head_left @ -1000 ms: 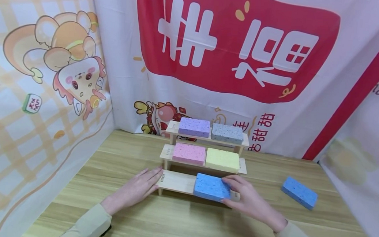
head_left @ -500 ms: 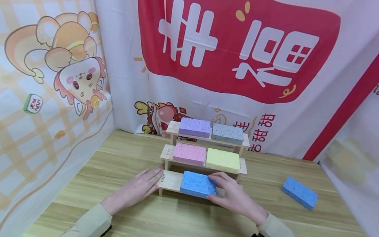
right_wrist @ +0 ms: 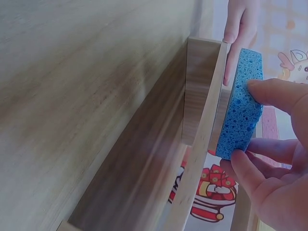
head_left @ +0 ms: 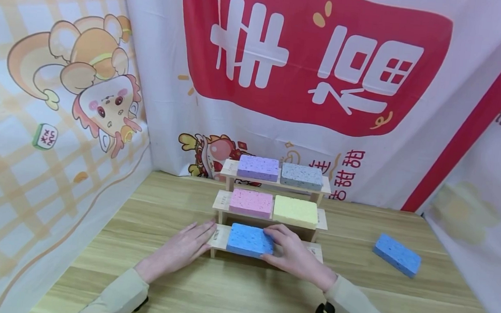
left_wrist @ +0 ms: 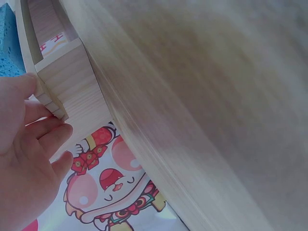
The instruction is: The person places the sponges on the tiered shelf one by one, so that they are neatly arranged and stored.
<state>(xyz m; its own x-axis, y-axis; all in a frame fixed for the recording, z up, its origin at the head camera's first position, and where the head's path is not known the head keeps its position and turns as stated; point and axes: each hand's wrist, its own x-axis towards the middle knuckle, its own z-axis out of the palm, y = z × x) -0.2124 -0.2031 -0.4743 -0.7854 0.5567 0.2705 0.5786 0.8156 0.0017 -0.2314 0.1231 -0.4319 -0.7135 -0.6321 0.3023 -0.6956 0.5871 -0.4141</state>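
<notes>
A light wooden three-tier shelf stand (head_left: pixel 220 242) stands on the table. My left hand (head_left: pixel 187 243) holds the left end of its lowest tier; in the left wrist view its thumb and bent fingers lie about the end of the board. My right hand (head_left: pixel 298 257) grips a blue sponge (head_left: pixel 250 240) by its right end, thumb at the front and fingers behind. That sponge is over the left half of the lowest tier; whether it touches the board I cannot tell. The right wrist view shows the sponge (right_wrist: pixel 243 106) pinched between thumb and fingers.
On the middle tier sit a pink sponge (head_left: pixel 250 202) and a yellow sponge (head_left: pixel 295 211). The top tier bears a purple sponge (head_left: pixel 257 167) and a grey sponge (head_left: pixel 302 176). Another blue sponge (head_left: pixel 397 255) lies on the table at right. Printed cloths (head_left: pixel 157 121) hang around.
My right hand has moved left along the lowest tier with the blue sponge, from its right half to its left half. The left hand has stayed at the tier's left end.
</notes>
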